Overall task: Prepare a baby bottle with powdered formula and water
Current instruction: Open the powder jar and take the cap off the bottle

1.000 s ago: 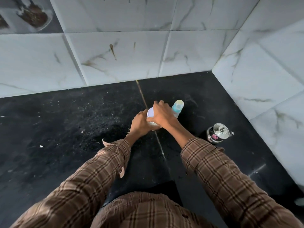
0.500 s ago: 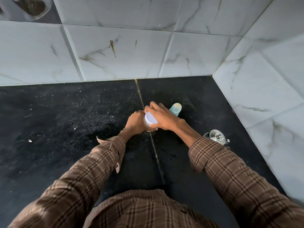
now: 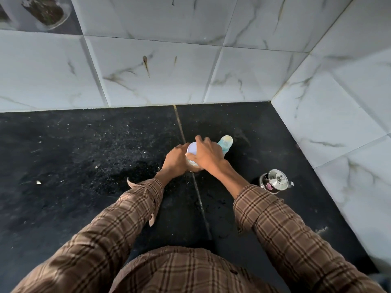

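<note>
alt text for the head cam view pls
Two hands in plaid sleeves work a small white-lidded jar on a black stone counter: left hand grips its side, right hand its lid. Behind stands a pale blue baby bottle.

Both arms reach forward from the body, each in a brown plaid sleeve with the cuff drawn back from the wrist; the left hand (image 3: 176,160) is curled round the side of a small jar (image 3: 193,159); the right hand (image 3: 208,154) lies across the jar's lid, thumb at the near rim, fingers spread over the top; the forearms converge so that the hands meet.
</note>
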